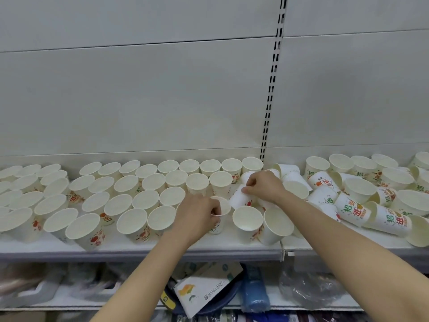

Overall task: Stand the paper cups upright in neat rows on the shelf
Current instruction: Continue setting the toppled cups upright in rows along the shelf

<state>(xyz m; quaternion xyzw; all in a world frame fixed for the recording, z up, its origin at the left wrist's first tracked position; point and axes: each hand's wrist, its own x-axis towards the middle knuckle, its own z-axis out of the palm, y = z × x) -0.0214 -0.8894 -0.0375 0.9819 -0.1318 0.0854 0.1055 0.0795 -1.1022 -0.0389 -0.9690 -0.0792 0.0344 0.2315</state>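
The shelf [139, 248] carries several dozen paper cups; an exact count is not possible. Left of the slotted upright [270, 89], the upright cups [130, 182] stand mouth-up in roughly four rows. To the right, the toppled cups [380, 217] lie in a heap, long axes near horizontal, mouths facing various ways.

Both forearms reach forward over the shelf edge. The left hand [197, 214] pinches the rim of one upright cup [220, 212] in the front rows. The right hand [264, 184], fingers curled, grips a tilted cup [239, 198], base toward the upper right, mouth toward the lower left.
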